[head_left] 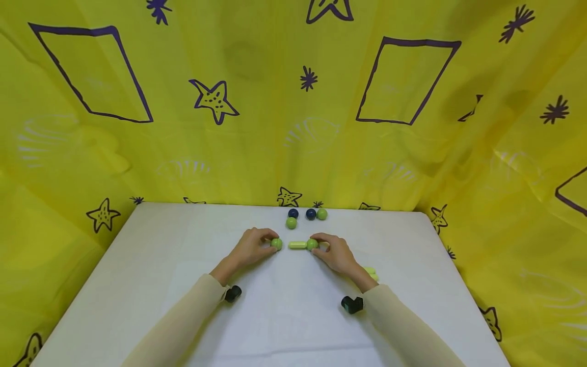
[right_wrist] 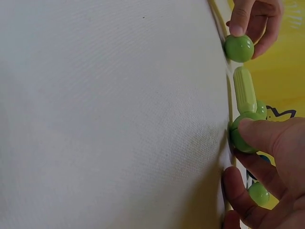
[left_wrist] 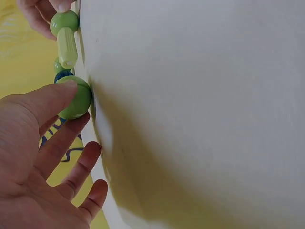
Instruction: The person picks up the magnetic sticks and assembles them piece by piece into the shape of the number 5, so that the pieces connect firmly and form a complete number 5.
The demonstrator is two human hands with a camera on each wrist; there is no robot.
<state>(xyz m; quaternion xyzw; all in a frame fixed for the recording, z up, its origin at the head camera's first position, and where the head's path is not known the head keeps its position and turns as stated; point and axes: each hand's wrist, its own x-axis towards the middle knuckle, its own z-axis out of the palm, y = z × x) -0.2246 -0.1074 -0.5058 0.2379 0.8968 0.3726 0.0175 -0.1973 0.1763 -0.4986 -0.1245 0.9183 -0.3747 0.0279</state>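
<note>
My left hand (head_left: 254, 248) pinches a green ball (left_wrist: 76, 98) between thumb and fingers, close to the white table surface. My right hand (head_left: 336, 254) pinches another green ball (head_left: 312, 244) a short way to the right. A pale yellow-green ridged rod (head_left: 297, 245) adjoins the right ball and points left toward the ball in the left hand. In the right wrist view a small gap shows between the rod (right_wrist: 245, 89) and the left ball (right_wrist: 239, 48). The left hand's other fingers spread loosely in the left wrist view.
Behind the hands lie dark blue balls (head_left: 311, 214) and green balls (head_left: 291, 223). More pale rods (head_left: 370, 273) lie beside the right wrist, partly hidden by it. A yellow patterned curtain (head_left: 257, 153) stands along the back edge of the white table (head_left: 151, 244).
</note>
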